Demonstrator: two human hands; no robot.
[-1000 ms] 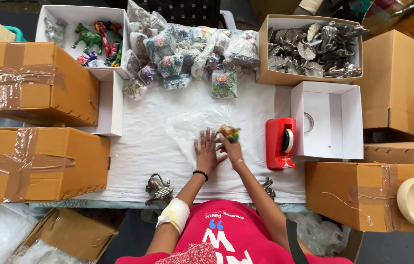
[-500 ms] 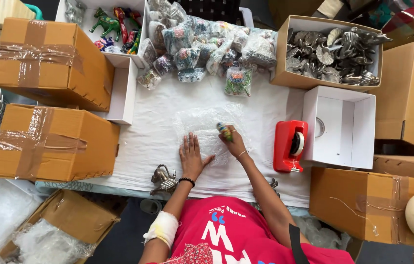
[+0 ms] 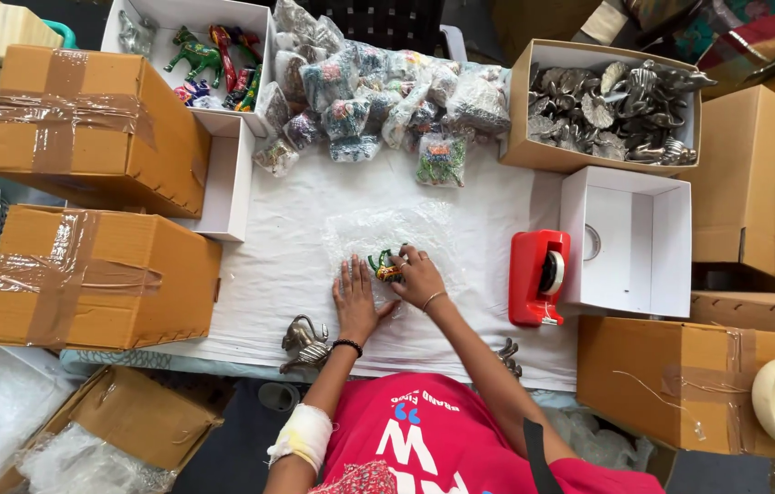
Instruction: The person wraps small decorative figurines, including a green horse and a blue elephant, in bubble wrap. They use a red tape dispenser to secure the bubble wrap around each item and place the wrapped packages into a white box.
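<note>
Left hand (image 3: 357,300): flat, fingers spread, palm down on a clear bubble-wrap sheet (image 3: 387,233) near the table's (image 3: 287,265) front edge. Painted green animal figurine (image 3: 385,266): on the sheet, just right of the left fingertips. Right hand (image 3: 419,277): curled around the figurine, gripping it. Red tape dispenser (image 3: 538,277): further right, near an open white box (image 3: 630,241).

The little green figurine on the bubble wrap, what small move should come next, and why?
Probably fold the near edge of the bubble wrap over the figurine. The right hand rests on it, while the left hand lies flat on the sheet beside it.
</note>
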